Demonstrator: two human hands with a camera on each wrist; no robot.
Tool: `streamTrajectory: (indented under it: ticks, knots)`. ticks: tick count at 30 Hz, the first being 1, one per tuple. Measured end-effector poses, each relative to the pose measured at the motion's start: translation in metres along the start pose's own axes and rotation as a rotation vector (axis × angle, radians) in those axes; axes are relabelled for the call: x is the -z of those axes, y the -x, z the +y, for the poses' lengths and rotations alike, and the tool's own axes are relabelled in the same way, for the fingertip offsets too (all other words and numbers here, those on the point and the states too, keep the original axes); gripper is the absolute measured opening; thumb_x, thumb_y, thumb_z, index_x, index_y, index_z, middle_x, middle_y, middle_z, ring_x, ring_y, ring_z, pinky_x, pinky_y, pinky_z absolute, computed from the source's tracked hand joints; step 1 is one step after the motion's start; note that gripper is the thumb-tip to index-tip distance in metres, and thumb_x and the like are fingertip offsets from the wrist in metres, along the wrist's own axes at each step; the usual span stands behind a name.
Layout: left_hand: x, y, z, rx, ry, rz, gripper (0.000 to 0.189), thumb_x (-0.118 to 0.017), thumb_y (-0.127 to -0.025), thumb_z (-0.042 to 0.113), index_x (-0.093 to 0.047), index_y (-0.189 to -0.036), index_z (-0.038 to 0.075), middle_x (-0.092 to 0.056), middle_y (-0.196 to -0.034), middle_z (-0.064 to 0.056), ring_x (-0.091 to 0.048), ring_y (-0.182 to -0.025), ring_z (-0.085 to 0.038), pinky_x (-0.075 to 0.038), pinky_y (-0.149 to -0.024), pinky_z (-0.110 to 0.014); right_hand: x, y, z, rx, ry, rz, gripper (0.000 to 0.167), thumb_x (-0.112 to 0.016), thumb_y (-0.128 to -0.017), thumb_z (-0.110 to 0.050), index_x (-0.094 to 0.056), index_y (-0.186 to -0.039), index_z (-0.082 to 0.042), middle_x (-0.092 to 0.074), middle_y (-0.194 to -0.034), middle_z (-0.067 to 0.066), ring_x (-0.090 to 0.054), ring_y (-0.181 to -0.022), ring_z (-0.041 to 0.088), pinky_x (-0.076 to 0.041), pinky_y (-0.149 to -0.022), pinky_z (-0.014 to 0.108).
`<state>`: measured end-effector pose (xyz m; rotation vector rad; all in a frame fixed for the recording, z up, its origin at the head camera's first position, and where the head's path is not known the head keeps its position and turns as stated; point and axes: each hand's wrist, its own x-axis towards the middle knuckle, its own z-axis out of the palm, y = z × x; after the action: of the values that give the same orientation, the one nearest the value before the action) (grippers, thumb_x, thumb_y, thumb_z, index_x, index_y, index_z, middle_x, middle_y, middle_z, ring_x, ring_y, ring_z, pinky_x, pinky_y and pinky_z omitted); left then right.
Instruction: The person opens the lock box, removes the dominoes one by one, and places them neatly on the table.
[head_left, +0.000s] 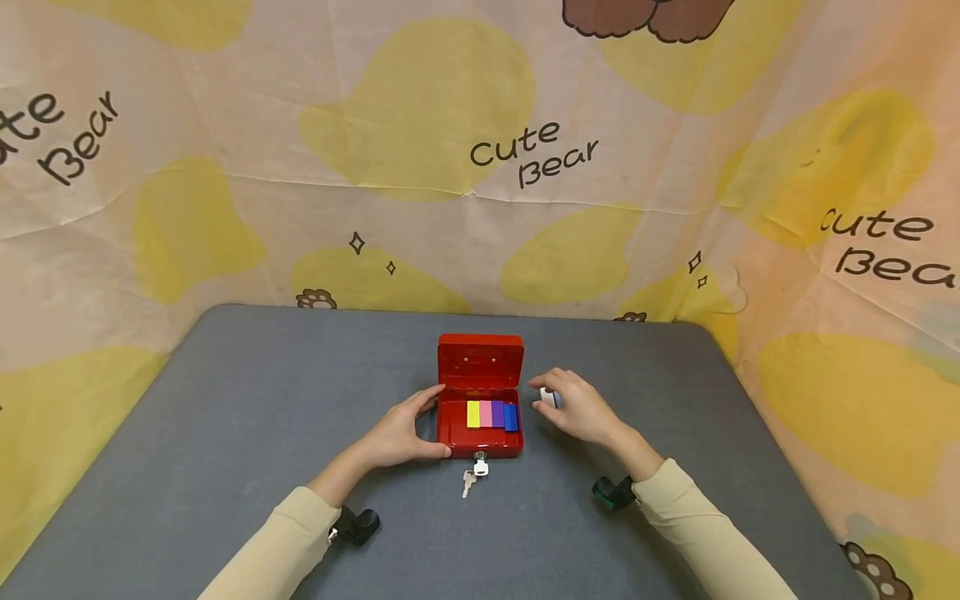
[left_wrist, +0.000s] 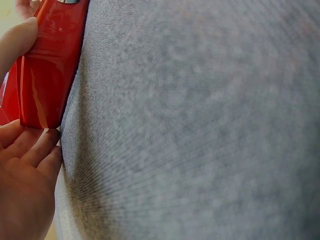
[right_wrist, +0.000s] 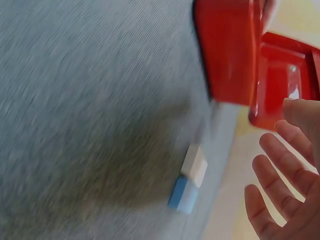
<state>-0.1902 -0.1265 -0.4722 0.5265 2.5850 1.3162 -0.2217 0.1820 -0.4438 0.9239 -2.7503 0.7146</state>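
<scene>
A red cash box (head_left: 452, 435) stands on the table with its lid raised. Along its left side, my left hand (head_left: 400, 431) grips it, thumb at the front corner and fingers at the back. Inside, a yellow block (head_left: 473, 414), a pink block (head_left: 485, 414), a purple block (head_left: 497, 414) and a blue block (head_left: 511, 417) sit side by side. To the box's right, my right hand (head_left: 583, 407) hovers with spread, relaxed fingers, holding nothing. Below it, a white block (right_wrist: 194, 165) and a light-blue block (right_wrist: 183, 195) lie together on the table.
A key (head_left: 481, 467) sits in the lock at the box's front, and a second key (head_left: 468, 482) hangs from it. The grey table (head_left: 300, 367) reaches back to a cloth backdrop (head_left: 420, 108) printed with yellow patches and lettering.
</scene>
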Motion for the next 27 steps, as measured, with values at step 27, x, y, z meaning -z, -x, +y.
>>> streamTrajectory:
  ticks: [27]
  knots:
    - [0.001, 0.001, 0.0, 0.012, -0.008, -0.006, 0.09, -0.081, -0.066, 0.032, -0.034, -0.142, 0.018, -0.041, -0.141, -0.007, -0.045, -0.125, -0.026, -0.039, -0.1, -0.048, -0.017, -0.028, -0.058, 0.098, 0.028, -0.169, 0.04, -0.069, -0.08, -0.026, -0.062, -0.117, -0.011, -0.062, -0.111, 0.003, -0.055, -0.1, 0.017, -0.05, -0.086, 0.033]
